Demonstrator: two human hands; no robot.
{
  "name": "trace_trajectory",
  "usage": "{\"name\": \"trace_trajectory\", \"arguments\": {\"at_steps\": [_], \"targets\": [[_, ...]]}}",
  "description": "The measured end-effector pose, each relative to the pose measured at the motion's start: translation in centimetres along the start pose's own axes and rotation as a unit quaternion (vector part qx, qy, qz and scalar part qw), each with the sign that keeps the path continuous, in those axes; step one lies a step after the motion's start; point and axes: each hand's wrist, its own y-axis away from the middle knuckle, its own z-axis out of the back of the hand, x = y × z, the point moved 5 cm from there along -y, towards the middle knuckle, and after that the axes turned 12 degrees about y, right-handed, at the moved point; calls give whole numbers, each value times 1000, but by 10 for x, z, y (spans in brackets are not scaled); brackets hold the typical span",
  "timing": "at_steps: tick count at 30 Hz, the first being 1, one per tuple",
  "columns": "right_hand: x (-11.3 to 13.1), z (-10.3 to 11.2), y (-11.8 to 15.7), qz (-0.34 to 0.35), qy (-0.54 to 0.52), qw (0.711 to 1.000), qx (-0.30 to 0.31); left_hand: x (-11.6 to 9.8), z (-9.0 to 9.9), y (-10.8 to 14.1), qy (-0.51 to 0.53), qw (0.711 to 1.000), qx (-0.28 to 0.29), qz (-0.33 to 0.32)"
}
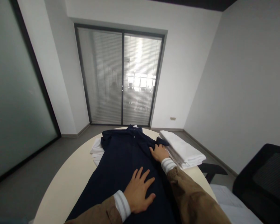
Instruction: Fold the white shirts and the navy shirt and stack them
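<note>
A dark navy shirt (116,158) with a buttoned collar lies spread over the round table, its collar at the far edge. My left hand (138,191) rests flat on the lower front of the shirt, fingers spread. Farther off to the right, my right hand (160,153) is at the shirt's right sleeve (162,141), with its fingers curled on the fabric. Whether those fingers pinch the cloth or only press on it is hard to see. White cloth (96,151) sticks out from under the shirt's left side.
Folded white fabric (182,149) is stacked at the right edge of the pale round table (60,183). A black office chair (266,177) stands at the right, with white fabric (233,199) beside it. Beyond the table are a glazed door with blinds (100,77) and white walls.
</note>
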Motion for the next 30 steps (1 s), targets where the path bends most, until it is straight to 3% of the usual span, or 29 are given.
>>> {"name": "trace_trajectory", "arguments": {"at_steps": [5, 9, 12, 16, 20, 24, 30], "targets": [[4, -23, 11, -1, -1, 1000, -24, 5, 1, 0, 3, 999, -32, 14], [-5, -25, 9, 10, -12, 993, -113, 19, 1, 0, -30, 989, -112, 94], [-15, -28, 6, 3, -51, 987, -156, 23, 1, 0, -57, 986, -114, 105], [-25, -32, 7, -31, -103, 983, -150, 35, 19, -3, -105, 981, -127, 104], [-26, -36, 10, -37, -106, 986, -125, 69, 47, -4, -173, 956, -179, 153], [-23, -37, 12, -22, -77, 991, -107, 99, 49, -4, -173, 952, -150, 203], [-19, -18, 19, 12, -88, 986, -144, 91, 49, -3, -156, 958, -151, 188]]}}
